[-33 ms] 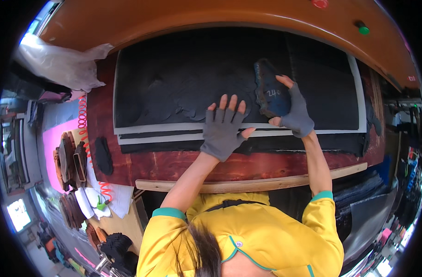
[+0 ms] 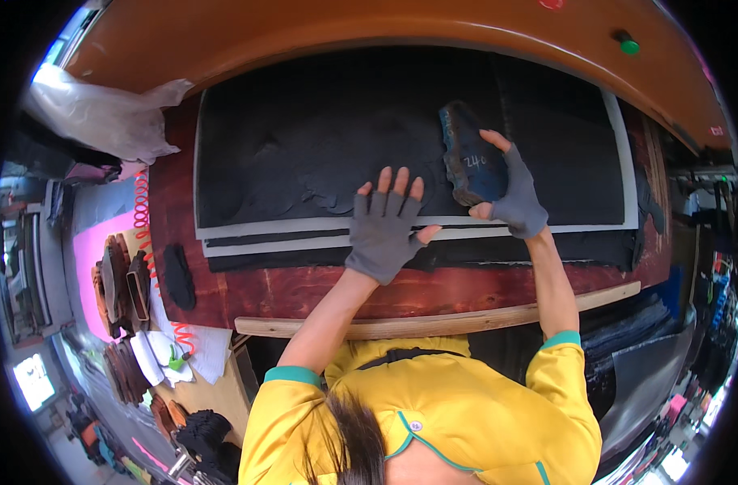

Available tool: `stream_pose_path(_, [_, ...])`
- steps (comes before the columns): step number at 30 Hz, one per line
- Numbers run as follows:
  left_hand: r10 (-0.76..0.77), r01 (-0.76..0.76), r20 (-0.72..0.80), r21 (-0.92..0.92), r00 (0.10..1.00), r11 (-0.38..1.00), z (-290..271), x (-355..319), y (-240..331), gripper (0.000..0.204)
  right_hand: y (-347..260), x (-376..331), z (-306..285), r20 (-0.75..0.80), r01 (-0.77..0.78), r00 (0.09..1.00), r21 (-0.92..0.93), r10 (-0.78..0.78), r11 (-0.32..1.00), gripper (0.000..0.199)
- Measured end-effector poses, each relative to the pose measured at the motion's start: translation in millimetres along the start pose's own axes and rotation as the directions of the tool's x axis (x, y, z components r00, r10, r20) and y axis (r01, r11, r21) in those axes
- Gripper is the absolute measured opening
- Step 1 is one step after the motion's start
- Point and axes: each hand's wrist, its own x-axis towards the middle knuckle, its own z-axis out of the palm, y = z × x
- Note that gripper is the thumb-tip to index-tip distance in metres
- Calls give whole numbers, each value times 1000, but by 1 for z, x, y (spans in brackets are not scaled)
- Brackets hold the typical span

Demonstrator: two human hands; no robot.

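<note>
Layered black sheets (image 2: 369, 97) with pale edges lie across the dark red worktable (image 2: 264, 284). My left hand (image 2: 385, 226), in a grey fingerless glove, rests flat at the near edge of the stack, fingers spread and nothing held. On the sheets sits a dark blue, sole-shaped cutting die (image 2: 476, 162) with a wavy, rusty rim. My right hand (image 2: 516, 194), gloved the same way, grips the die along its right side, thumb at the near end and a finger toward the far end. What its other fingers touch is hidden.
An orange machine beam (image 2: 328, 26) with a green button (image 2: 628, 44) spans the far side. A wooden strip (image 2: 434, 318) edges the table near me. Left are a small black sole-shaped piece (image 2: 179, 276), a red coiled hose (image 2: 142, 194), clear plastic (image 2: 110, 113) and several brown dies (image 2: 118, 279).
</note>
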Motion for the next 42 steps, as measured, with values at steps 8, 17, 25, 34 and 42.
stream_pose_path(8, [-22, 18, 65, 66, 998, 998, -13, -27, 10, 55, 15, -24, -48, -244, 29, 967, 390, 73, 920, 109])
stream_pose_path(17, [-33, 31, 19, 81, 999, 996, -36, -69, 29, 53, 82, -61, -138, -442, -240, 897, -540, -29, 807, 92])
stream_pose_path(25, [-694, 583, -331, -379, 640, 719, -65, -115, 21, 57, 94, -52, -148, -496, -126, 824, -631, -273, 766, 82])
stream_pose_path(34, [-934, 31, 341, -938, -107, -346, -83, -128, -118, 34, -10, 20, 43, -131, 242, 946, -330, -298, 913, 35])
stream_pose_path(42, [-923, -144, 385, -913, 8, -383, -68, -143, -77, 33, -98, 38, 228, 433, 733, 623, -34, -652, 679, 31])
